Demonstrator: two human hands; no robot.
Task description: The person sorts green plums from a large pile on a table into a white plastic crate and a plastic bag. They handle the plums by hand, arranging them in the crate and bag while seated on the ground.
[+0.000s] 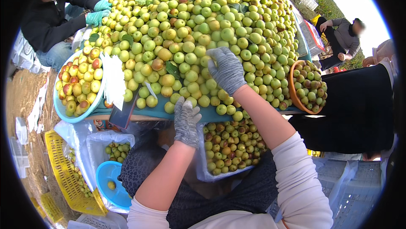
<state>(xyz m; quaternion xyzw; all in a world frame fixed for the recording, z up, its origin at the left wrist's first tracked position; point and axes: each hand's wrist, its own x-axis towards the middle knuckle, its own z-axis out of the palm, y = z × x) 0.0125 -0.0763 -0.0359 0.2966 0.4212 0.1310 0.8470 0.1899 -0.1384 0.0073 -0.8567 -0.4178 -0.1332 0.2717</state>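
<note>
A large heap of green and reddish-brown jujube-like fruits (190, 48) covers the table in front of me. My right hand (226, 70), in a grey knit glove, reaches onto the middle of the heap with its fingers bent over the fruits; whether it grips one cannot be told. My left hand (186, 122), gloved alike, is at the table's near edge, fingers raised beside the nearest fruits, with its palm side hidden. Below my hands, a lined crate (200, 162) of browner fruits stands at my lap. A few leaves lie among the heap.
A light blue basket (101, 92) of fruits, white papers (113, 79) and a dark flat phone-like object (122, 114) are at left. An orange basket (293, 97) is at right. Below left are a blue bowl (103, 181) and yellow crate (60, 165). Co-worker's gloved hands (98, 13) touch the heap.
</note>
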